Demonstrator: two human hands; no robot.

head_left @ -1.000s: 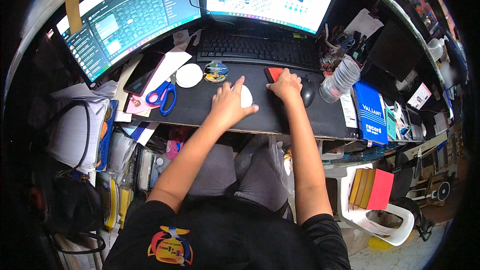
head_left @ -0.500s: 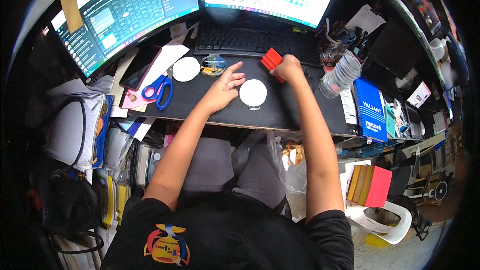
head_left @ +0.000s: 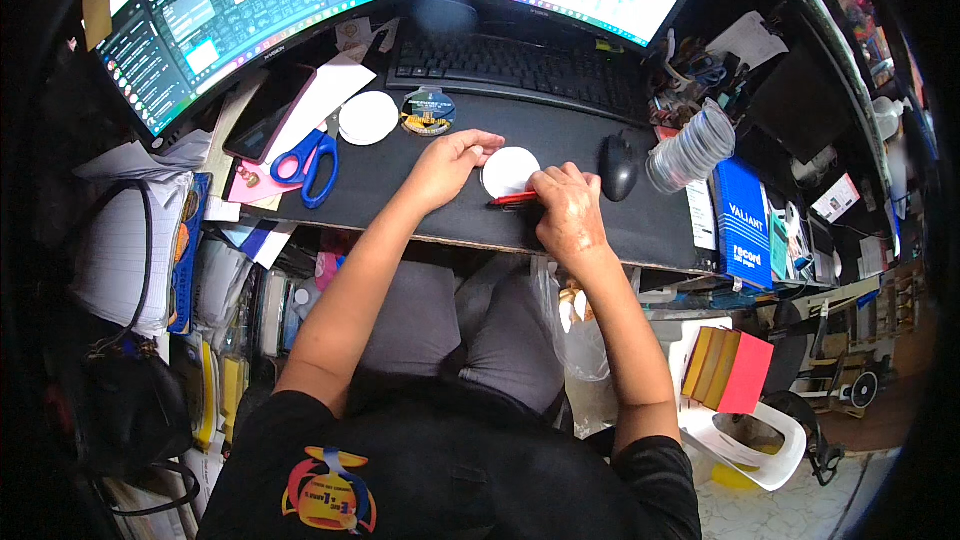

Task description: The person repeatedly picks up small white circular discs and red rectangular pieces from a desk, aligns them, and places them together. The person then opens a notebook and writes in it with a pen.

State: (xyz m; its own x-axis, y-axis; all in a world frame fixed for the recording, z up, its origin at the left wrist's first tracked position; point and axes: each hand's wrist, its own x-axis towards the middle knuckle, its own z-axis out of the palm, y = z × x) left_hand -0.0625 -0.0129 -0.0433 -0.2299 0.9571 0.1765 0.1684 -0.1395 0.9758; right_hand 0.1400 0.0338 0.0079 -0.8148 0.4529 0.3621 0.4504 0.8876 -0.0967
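Observation:
A round white disc [head_left: 509,174] lies on the black desktop between my two hands. My left hand [head_left: 452,168] is at its upper left edge, with the fingers drawn together against the rim. In my right hand [head_left: 570,208] is a flat red squeegee [head_left: 514,198], its edge low over the near side of the disc. My right fingers hide part of both the squeegee and the disc. Farther left lie more white discs [head_left: 368,118], overlapping, beside a round printed medal insert [head_left: 428,113].
Blue-handled scissors [head_left: 318,168] and a phone [head_left: 262,130] lie on papers at the left. A black mouse [head_left: 619,168] sits right of my hand, near a clear ribbed plastic container [head_left: 692,146]. Behind are a keyboard [head_left: 510,70] and two monitors. A blue record book [head_left: 742,225] is farther right.
My right hand has brought the red squeegee from near the keyboard down to the disc, leaving the mouse uncovered. My left fingers, spread before, have closed in at the disc's edge.

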